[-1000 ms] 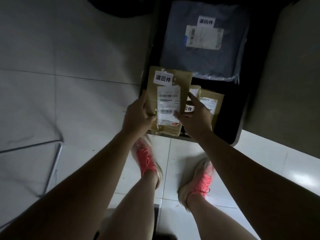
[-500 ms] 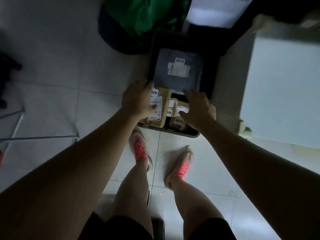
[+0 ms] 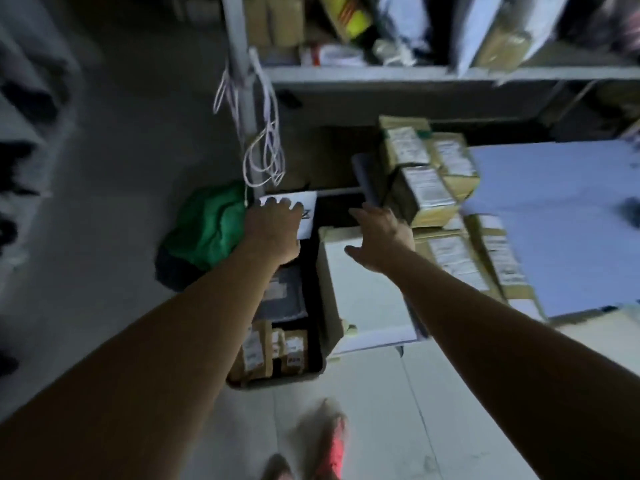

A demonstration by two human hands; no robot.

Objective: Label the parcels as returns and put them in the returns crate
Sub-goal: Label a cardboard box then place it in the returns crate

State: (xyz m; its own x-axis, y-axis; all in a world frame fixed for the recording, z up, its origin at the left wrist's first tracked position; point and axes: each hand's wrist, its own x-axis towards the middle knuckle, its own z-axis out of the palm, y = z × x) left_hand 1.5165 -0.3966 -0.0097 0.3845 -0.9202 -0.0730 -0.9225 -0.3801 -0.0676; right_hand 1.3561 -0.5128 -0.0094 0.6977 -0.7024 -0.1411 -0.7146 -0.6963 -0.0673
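The black returns crate [image 3: 313, 370] stands on the floor below my arms. Inside it lie a grey poly bag [image 3: 280, 299] and, at the near end, brown parcels [image 3: 263, 348] with white labels, standing on edge. My left hand [image 3: 273, 230] hovers over the crate's far end, in front of a white sign [image 3: 306, 216], with nothing in it. My right hand [image 3: 377, 237] is spread open above a white box [image 3: 363, 296], reaching toward a stack of brown parcels [image 3: 429, 188] on the blue table [image 3: 561, 216]. The view is blurred.
A green bag [image 3: 207, 226] lies left of the crate. A shelf post [image 3: 239, 81] with hanging white cords [image 3: 266, 150] rises behind it. Shelves [image 3: 415, 72] with boxes run across the back. More brown parcels [image 3: 485, 265] line the table's left edge. My feet [image 3: 329, 448] are on the tiled floor.
Both hands have let go of the brown parcel, which now sits in the crate, and have risen away. My view has swung up toward the table and shelves.
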